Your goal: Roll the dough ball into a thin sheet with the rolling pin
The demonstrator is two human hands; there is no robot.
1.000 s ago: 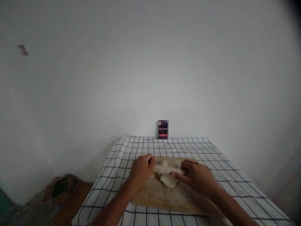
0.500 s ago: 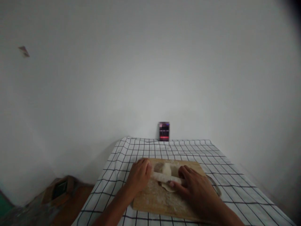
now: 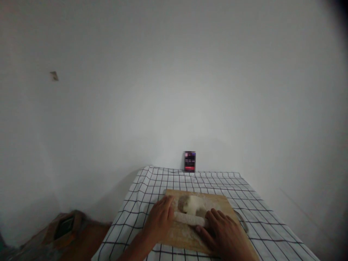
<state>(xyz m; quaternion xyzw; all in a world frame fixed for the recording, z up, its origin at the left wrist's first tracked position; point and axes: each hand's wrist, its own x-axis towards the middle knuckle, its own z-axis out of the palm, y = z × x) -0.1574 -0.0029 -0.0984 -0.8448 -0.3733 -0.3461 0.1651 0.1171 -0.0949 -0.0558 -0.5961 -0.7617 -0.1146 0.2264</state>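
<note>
Two bare hands press on a pale rolling pin (image 3: 190, 219) lying crosswise over a wooden board (image 3: 181, 237), a lump of dough (image 3: 193, 204) just past it. The left hand (image 3: 160, 217) covers the pin's end at the board's left side, fingers close together and pointing toward the board's far edge. The right hand (image 3: 220, 229) covers the opposite end over the board's right half, its fingers slightly spread and its thumb set apart on the near side of the pin. Whether either hand is clamped around the wood or only laid on top cannot be told, as the palms hide both ends.

The dough, pale and uneven in outline, sits on the far half of the board, its near edge at the pin; whether any runs beneath is unclear. Pale powder dusts the board. Beside its right edge shows a curved grey loop (image 3: 245, 224), too indistinct to identify.

The board rests on a surface (image 3: 269, 226) draped in a white cloth (image 3: 141, 203) with dark grid lines. Well beyond the board's far edge, a dark rectangular object (image 3: 189, 161), its face blurred into blocks, stands upright by the pale wall (image 3: 174, 90). Well left of the board, past the cloth, is a brownish box (image 3: 76, 220).
</note>
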